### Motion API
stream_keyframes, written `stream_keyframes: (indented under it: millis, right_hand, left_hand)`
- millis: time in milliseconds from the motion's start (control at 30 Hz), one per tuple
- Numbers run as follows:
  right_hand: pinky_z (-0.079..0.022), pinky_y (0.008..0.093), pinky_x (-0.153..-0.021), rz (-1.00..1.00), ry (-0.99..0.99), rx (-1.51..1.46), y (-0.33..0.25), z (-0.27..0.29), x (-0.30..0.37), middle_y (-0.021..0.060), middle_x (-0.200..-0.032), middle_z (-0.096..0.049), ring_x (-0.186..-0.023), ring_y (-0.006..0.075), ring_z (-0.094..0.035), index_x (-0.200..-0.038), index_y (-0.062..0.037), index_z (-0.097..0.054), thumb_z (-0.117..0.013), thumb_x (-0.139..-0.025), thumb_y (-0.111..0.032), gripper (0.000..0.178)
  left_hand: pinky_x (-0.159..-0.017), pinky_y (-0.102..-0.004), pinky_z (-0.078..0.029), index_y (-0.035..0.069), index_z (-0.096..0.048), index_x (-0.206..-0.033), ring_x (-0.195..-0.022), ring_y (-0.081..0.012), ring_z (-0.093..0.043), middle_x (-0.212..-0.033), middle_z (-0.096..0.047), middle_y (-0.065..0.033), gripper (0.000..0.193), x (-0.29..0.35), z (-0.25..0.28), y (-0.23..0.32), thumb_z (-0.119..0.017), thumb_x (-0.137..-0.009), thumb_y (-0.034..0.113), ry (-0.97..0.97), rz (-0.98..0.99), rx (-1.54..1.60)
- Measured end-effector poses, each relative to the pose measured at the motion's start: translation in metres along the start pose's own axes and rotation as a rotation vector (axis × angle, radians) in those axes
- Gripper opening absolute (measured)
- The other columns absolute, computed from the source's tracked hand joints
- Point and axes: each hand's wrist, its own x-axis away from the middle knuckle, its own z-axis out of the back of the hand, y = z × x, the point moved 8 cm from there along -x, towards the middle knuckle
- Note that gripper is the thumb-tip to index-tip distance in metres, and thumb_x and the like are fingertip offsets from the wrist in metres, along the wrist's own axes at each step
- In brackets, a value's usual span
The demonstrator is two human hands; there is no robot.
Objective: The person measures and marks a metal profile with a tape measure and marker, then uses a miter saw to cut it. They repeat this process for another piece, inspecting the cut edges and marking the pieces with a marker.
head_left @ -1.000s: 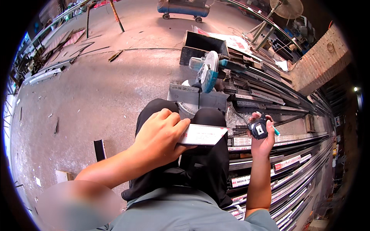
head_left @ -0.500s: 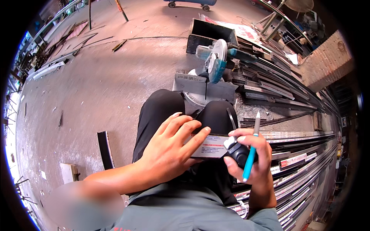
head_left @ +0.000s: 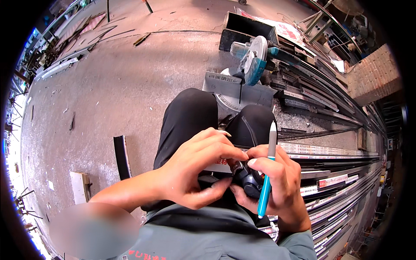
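Note:
On my lap, my right hand (head_left: 277, 177) is closed round a black tape measure (head_left: 251, 184), a rounded case. The same hand carries a teal and grey pen (head_left: 265, 184), standing steeply between its fingers with the grey tip up. My left hand (head_left: 195, 167) meets it from the left, fingers bent and thumb below, closed on the near end of the tape measure. What its fingertips pinch is partly hidden. Below the hands lies a piece with a white label (head_left: 219, 167) with red print, mostly covered. A thin dark strip (head_left: 250, 130) curves up over my right knee.
A teal mitre saw (head_left: 255, 65) stands on the floor beyond my knees, with a black metal box (head_left: 249, 32) behind it. Long metal profiles (head_left: 333, 180) lie stacked along the right, near a brick pillar (head_left: 375, 76). A short dark profile (head_left: 122, 158) lies at left.
My left hand has moved right from flat on the labelled piece to the tape measure, its fingers now bent. My right hand has shifted slightly left; the pen stands more upright. The view has tilted.

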Motion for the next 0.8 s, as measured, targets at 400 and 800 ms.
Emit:
stream_keyframes:
  millis: [400, 800]
  right_hand:
    - [-0.050, 0.0455, -0.068, -0.356, 0.017, 0.456, 0.051, 0.066, 0.058, 0.0155, -0.092, -0.064, -0.076, 0.0363, -0.062, -0.111, -0.0060, -0.063, -0.086, -0.079, -0.019, 0.042]
    - [-0.052, 0.0438, -0.077, -0.466, 0.104, 0.404, 0.044, 0.082, 0.101, 0.0160, -0.092, -0.069, -0.087, 0.0357, -0.065, -0.096, -0.0015, -0.064, -0.084, -0.074, -0.001, 0.029]
  left_hand:
    - [-0.078, -0.0333, -0.049, 0.002, -0.061, -0.107, -0.087, -0.0210, -0.059, -0.100, -0.060, -0.0105, 0.026, 0.013, 0.009, -0.017, -0.068, -0.082, -0.003, 0.139, 0.137, 0.160]
    - [-0.106, -0.0480, -0.044, -0.008, -0.045, -0.147, -0.108, -0.0349, -0.060, -0.114, -0.060, -0.0195, 0.076, -0.017, -0.008, -0.003, -0.060, -0.104, 0.053, -0.377, 0.253, -0.135]
